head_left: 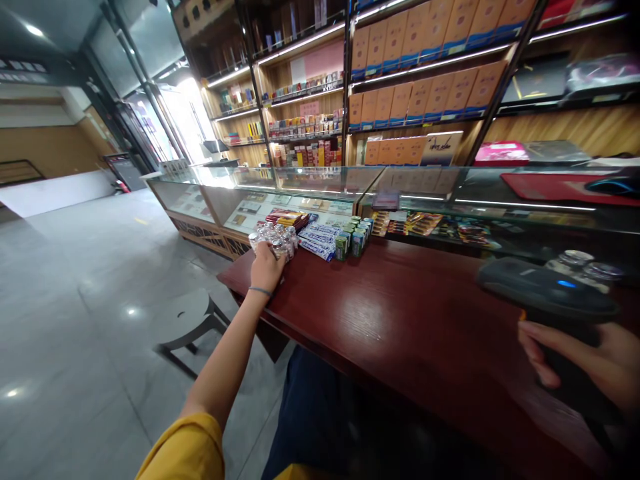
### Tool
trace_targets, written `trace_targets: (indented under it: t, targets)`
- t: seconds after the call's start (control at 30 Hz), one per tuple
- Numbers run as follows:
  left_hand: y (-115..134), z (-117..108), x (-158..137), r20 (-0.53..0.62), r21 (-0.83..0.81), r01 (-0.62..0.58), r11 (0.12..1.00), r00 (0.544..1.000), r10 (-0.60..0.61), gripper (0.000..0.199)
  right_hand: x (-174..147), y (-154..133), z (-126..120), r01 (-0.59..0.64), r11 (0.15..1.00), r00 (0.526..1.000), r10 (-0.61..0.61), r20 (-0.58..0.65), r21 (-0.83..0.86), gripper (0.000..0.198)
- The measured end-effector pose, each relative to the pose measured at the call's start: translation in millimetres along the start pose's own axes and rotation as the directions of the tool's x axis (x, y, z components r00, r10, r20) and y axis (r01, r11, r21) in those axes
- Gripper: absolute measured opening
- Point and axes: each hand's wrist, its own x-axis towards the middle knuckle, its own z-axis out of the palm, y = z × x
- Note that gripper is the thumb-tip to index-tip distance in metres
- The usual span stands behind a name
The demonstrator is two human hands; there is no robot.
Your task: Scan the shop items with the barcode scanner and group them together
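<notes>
At the far left end of the dark red table, my left hand (267, 268) reaches in among a cluster of small clear bottles (287, 235) with pale caps. Its fingers are closed around one at the near edge, mostly hidden by the hand. Beside the cluster lie blue-and-white toothpaste boxes (318, 239), with red packets (287, 217) behind them. Several green cylinders, perhaps cans or batteries (341, 247), stand to their right. On the right side, my right hand (590, 363) grips a black barcode scanner (547, 287) by its handle, above the table; a blue light shows on top.
The dark red table (415, 313) butts against a glass display counter (310, 180). Carded goods (425, 223) lie by the glass. Clear jars (580, 263) stand behind the scanner. A grey stool (187, 317) is on the floor at left. Shelves of orange boxes (425, 40) line the wall.
</notes>
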Motion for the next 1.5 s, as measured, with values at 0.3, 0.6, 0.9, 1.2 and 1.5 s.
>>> trace_targets:
  t: [0.3,0.6,0.9,1.2,1.5]
  targets:
    - [-3,-1,-2,-0.126,-0.073,-0.2,0.977,0.974,0.19,0.063,7,-1,-14,0.012,0.998,0.992,-0.02,0.124,0.061,0.045]
    - [123,0,-17,-0.107,-0.467,-0.49,0.736,0.857,0.503,0.029,-8,-27,-42,0.136,0.924,0.991,-0.121,-0.065,0.358,0.026]
    - [296,79,-65,-0.001,-0.773,-0.51,0.377,0.596,0.803,0.023,-7,-18,-95,0.224,0.902,0.962,-0.143,-0.231,0.37,0.021]
    - [407,173,-103,0.138,-0.873,-0.327,0.362,0.547,0.826,0.053,-6,-4,-119,0.243,0.864,0.939,-0.097,-0.329,0.44,0.023]
    - [466,201,-119,0.104,-0.825,-0.399,0.401,0.589,0.802,0.058,-6,-4,-120,0.26,0.851,0.936,-0.106,-0.337,0.456,0.024]
